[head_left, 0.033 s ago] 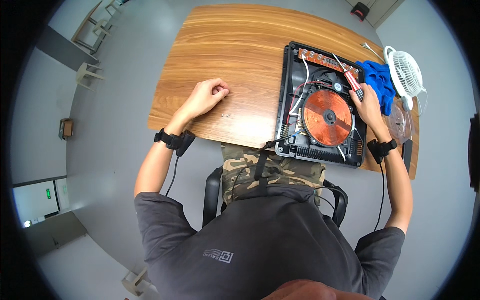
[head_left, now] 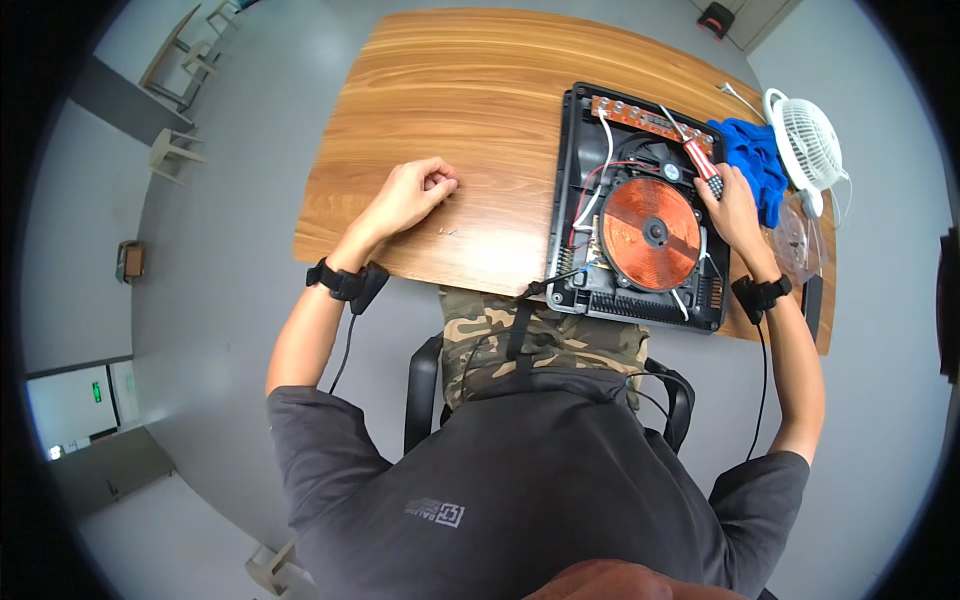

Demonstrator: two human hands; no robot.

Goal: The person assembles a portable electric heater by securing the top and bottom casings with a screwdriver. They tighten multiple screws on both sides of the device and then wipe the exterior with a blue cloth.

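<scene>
An opened induction cooker (head_left: 572,170) lies on the right part of the table, its round copper coil (head_left: 625,225) exposed. My right hand (head_left: 736,212) is at the cooker's right edge, closed round the patterned red, white and blue handle of a screwdriver (head_left: 702,163). The metal shaft points away and to the left, over the orange circuit board (head_left: 617,109) at the far end. My left hand (head_left: 412,195) rests on the tabletop with curled fingers; I see nothing in it, though its palm is hidden. A few small screws (head_left: 447,232) lie just nearer than it.
On the wooden table (head_left: 470,90), a blue cloth (head_left: 752,165) and a white fan (head_left: 808,145) stand beyond my right hand. A clear plastic bag (head_left: 795,240) and a dark flat object (head_left: 813,300) are at the right edge. A cord (head_left: 545,287) leaves the cooker's near left corner.
</scene>
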